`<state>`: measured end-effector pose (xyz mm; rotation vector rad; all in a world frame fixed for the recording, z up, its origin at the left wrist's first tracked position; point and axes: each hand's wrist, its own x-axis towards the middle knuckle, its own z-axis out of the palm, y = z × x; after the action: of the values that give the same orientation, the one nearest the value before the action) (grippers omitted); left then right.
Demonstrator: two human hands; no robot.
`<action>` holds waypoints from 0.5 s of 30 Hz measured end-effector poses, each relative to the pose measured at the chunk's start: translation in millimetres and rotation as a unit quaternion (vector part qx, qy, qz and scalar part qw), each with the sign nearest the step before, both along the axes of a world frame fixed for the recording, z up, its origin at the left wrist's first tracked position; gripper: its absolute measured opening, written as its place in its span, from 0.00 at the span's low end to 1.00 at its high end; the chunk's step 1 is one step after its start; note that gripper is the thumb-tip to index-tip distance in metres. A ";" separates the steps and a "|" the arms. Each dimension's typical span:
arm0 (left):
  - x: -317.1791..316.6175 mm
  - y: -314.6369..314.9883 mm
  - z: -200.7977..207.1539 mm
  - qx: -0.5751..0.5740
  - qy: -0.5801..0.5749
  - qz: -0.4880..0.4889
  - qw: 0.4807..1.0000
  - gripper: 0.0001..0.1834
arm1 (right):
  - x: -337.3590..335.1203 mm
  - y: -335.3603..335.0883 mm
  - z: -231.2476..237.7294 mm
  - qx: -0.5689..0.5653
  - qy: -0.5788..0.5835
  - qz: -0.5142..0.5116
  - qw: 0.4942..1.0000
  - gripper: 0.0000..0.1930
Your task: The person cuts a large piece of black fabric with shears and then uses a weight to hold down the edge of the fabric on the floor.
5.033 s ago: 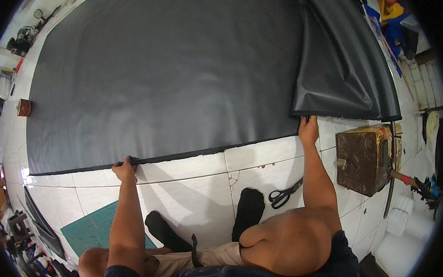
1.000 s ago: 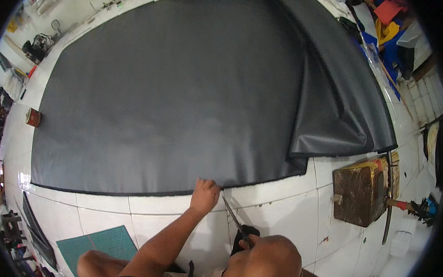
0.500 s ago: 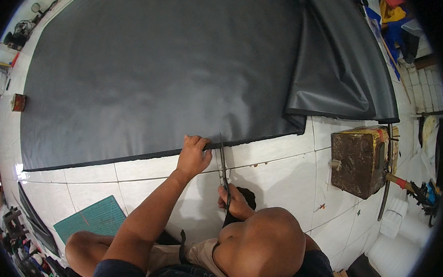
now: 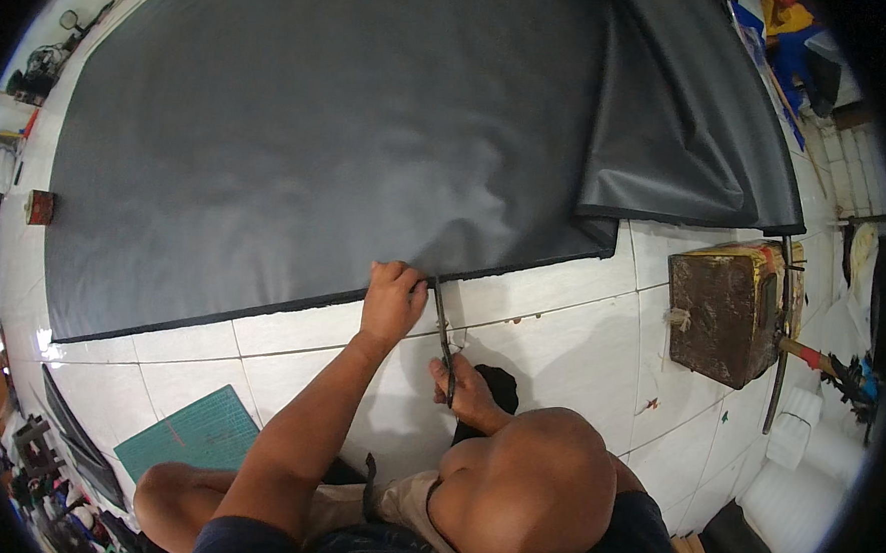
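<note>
A large sheet of dark grey, leather-like material (image 4: 269,157) lies spread on white floor tiles, its near edge running slantwise in front of me. My left hand (image 4: 394,299) pinches that edge, fingers on top of the sheet. Just to its right, a pair of long dark scissors (image 4: 443,327) reaches up to the edge, the blade tips at the sheet by my left fingers. Closed round the scissors' handles is my right hand (image 4: 469,390), low over the tiles and partly behind my raised knee.
The sheet's right part is folded over (image 4: 672,118). A brown box-like block (image 4: 723,316) stands at the right, with a rod beside it. A green cutting mat (image 4: 189,431) lies at the lower left. A small block (image 4: 40,208) sits by the sheet's left edge. White rolls (image 4: 792,505) are at the lower right.
The scissors have shifted slightly, their blades now closer together at the sheet's edge by my left fingers. My left hand still pinches the edge.
</note>
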<state>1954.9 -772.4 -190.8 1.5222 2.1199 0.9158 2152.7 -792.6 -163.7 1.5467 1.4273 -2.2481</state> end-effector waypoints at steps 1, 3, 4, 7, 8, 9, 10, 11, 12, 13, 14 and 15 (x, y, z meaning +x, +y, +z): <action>-0.1 0.2 0.0 -0.004 0.002 -0.002 1.000 0.06 | 0.8 -0.3 -1.2 -0.005 0.002 -0.005 1.000 0.22; -0.2 0.5 0.5 -0.012 0.006 -0.007 1.000 0.06 | 0.9 -1.2 -2.4 0.011 -0.011 0.007 1.000 0.23; 0.4 0.6 0.5 -0.008 0.009 -0.009 1.000 0.06 | 0.8 -0.7 -3.2 0.019 -0.017 0.013 1.000 0.24; 2.2 0.7 -0.1 0.000 0.019 -0.006 1.000 0.06 | -0.5 1.6 -2.8 0.047 -0.030 0.050 0.997 0.28; 2.3 0.4 -1.2 -0.001 0.022 0.000 1.000 0.07 | -2.6 3.3 0.4 0.040 -0.039 0.055 0.997 0.28; 2.3 -0.2 -2.1 -0.001 0.025 0.005 1.000 0.07 | -4.8 5.5 4.4 0.034 -0.048 0.060 0.996 0.28; 3.2 0.9 -2.8 -0.001 0.034 0.007 0.999 0.07 | -6.8 8.6 8.5 0.030 -0.058 0.064 0.996 0.28; 3.9 1.6 -3.3 -0.001 0.042 0.008 0.999 0.07 | -6.6 7.5 4.6 0.046 -0.064 0.063 0.995 0.28; 4.6 1.9 -3.6 -0.001 0.051 0.010 0.999 0.06 | -5.1 3.8 -2.9 0.061 -0.071 0.062 0.994 0.28; 5.0 2.0 -3.5 -0.002 0.049 0.008 0.999 0.06 | -6.1 2.7 -4.3 0.077 -0.076 0.062 0.992 0.28; 5.7 1.9 -3.3 -0.004 0.047 0.007 0.999 0.06 | -6.0 2.5 -5.2 0.079 -0.077 0.062 0.992 0.28; 5.9 2.0 -3.2 -0.005 0.046 0.006 0.999 0.06 | -5.9 2.5 -5.9 0.082 -0.078 0.062 0.992 0.28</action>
<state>1960.8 -770.4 -194.0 1.5764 2.1950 0.8524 2146.8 -790.1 -169.6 1.5883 1.6475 -1.9392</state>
